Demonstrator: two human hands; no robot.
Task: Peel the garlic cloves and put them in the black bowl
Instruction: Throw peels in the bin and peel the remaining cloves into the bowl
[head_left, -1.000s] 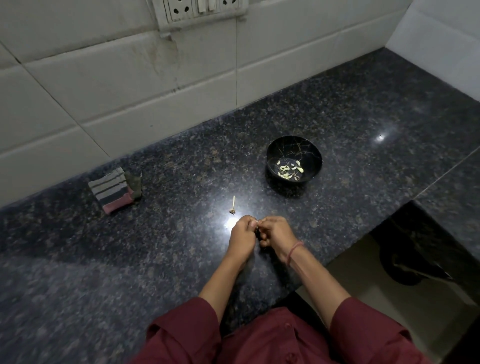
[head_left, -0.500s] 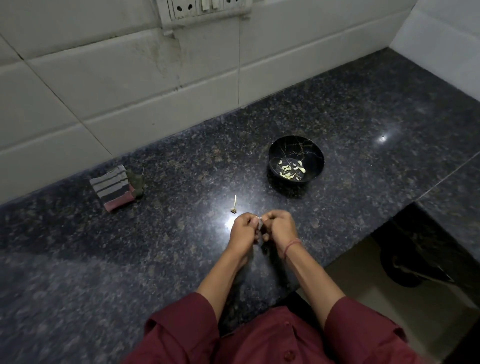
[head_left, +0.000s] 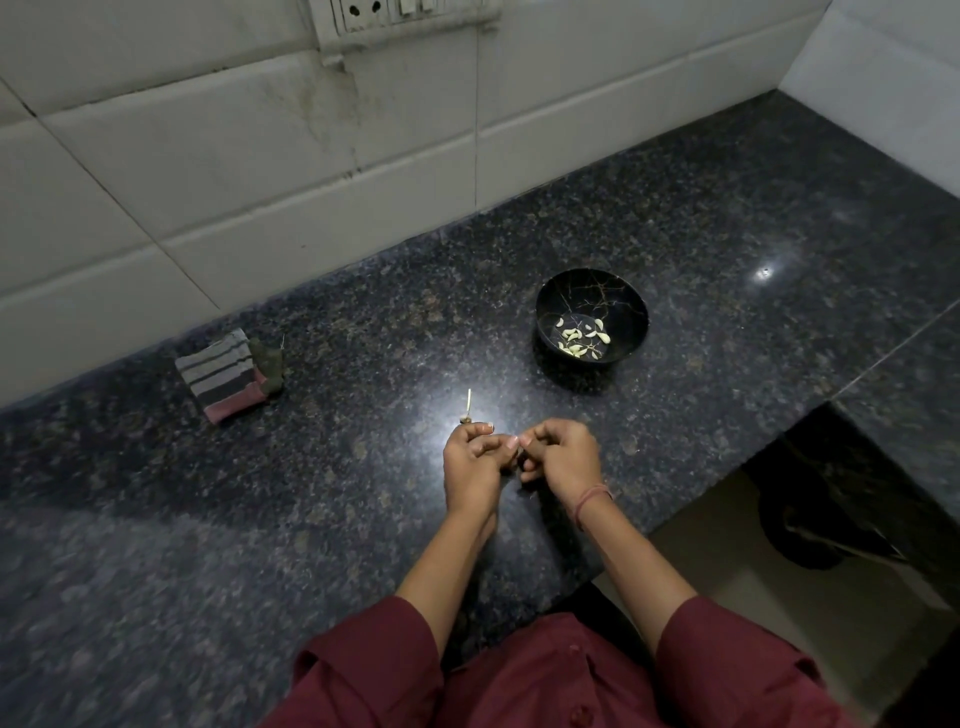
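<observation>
The black bowl (head_left: 550, 306) stands on the dark granite counter, with several peeled pale garlic cloves (head_left: 579, 338) at its bottom. Nearer to me, my left hand (head_left: 472, 462) and my right hand (head_left: 563, 457) meet fingertip to fingertip, fingers curled, pinching a small garlic clove that is almost wholly hidden between them. A garlic stem with its root end (head_left: 466, 410) lies on the counter just beyond my left hand.
A folded striped cloth (head_left: 223, 379) lies at the left near the tiled wall. The counter's front edge (head_left: 691, 509) drops to the floor at the right. A socket plate (head_left: 395, 15) is on the wall above.
My hands stay together over the same spot, with the fingers shifting slightly as they work at the clove. The bowl and the stem have not moved.
</observation>
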